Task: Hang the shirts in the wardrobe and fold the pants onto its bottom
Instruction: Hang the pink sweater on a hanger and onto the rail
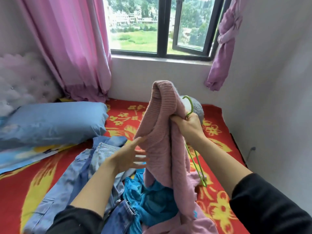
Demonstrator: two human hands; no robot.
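Well, the pink sweater (162, 132) is up in the air over the bed (219, 196), bunched in the middle. Its thick neck flops over on top and its bottom end trails down onto a heap of clothes. It looks soft, fluffy and a bit heavy for a top, so I think it will sag and stretch if you hold it by one small bit. It should not slip much, since the wool is fuzzy. A good place to hold it is up by the neck or shoulders, so the green hanger (195, 159) can go inside. The hanger is thin wire, light I guess, and it hangs beside the sweater, not inside it yet. Its hook sticks up past the right hand (187, 127). That hand has its fingers (175, 120) clamped on the sweater and the hanger together. The left hand (130, 156) is beside the sweater with its fingers (137, 141) straight and spread apart, the tips just at the wool, holding nothing. Under the sweater lie blue jeans (94, 159) and a bright blue cloth (152, 205), heaped on the bed, which is red with yellow flowers. The jeans look stiffer and heavier. A blue pillow (50, 122) sits off to the left, a grey fuzzy thing (198, 108) peeks out behind the right hand, and pink curtains (76, 48) hang by the window (162, 26). I can't see the wardrobe from where I stand
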